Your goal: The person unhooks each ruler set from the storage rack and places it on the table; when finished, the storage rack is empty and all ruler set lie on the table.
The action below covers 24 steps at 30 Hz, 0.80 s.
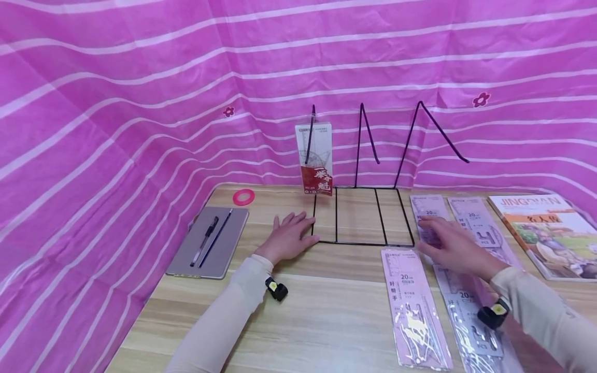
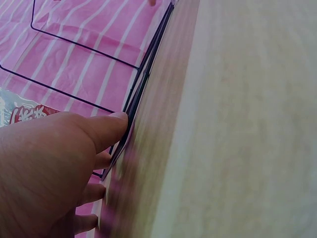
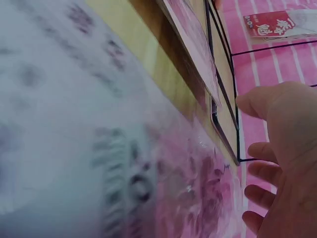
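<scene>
A black wire display rack (image 1: 337,215) stands on the table with three angled prongs rising at the back. From its left prong hangs a red-and-white ruler-set pack (image 1: 318,178). My left hand (image 1: 290,238) rests at the rack's front left corner, fingers spread; in the left wrist view its thumb (image 2: 111,130) touches the wire. My right hand (image 1: 454,246) is by the front right corner, fingers loosely bent and holding nothing, above several pink ruler-set packs. One pink pack (image 1: 412,305) lies in front of the rack's right side. Whether the right hand touches a pack cannot be told.
At the left lies a grey notebook (image 1: 191,248) with a pen (image 1: 205,239) and a pencil (image 1: 216,235) on it. A pink tape roll (image 1: 243,197) is behind it. An illustrated book (image 1: 555,228) lies far right. A pink striped cloth (image 1: 186,93) surrounds the table.
</scene>
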Motion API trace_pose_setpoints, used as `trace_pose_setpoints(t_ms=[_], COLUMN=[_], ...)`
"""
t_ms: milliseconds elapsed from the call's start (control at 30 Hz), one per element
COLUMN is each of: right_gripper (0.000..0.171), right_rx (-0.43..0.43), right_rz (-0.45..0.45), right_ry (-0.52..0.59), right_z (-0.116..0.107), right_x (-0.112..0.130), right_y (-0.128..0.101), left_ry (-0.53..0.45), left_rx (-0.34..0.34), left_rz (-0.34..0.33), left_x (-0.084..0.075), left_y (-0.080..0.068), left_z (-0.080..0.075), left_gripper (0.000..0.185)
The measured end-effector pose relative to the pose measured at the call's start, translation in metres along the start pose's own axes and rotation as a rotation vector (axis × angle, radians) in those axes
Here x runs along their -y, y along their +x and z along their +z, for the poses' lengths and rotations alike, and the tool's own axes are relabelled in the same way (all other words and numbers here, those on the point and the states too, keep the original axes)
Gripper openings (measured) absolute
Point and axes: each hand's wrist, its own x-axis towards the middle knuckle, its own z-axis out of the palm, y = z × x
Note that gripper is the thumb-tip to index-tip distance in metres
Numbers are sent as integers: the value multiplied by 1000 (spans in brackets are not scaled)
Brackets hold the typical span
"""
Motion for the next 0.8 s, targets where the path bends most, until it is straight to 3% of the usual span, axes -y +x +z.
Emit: trace_pose_setpoints(t_ms=[167,367,633,800], right_gripper=[64,67,69,71], right_rx=[70,132,149,157], right_rz=[47,99,117,138], right_ry=[19,2,-27,-24], right_z=[4,10,14,14], right_x=[4,8,5,5], right_y=[17,21,23,26], left_ry=[-8,-23,-48,-99], left_rx=[-6,2,-1,-82], left_rz=[-3,1,5,21], left_x=[1,0,-2,2], left_y=[-1,-1,-1,4], left_z=[0,0,-4,-12], left_gripper=[68,70,70,68])
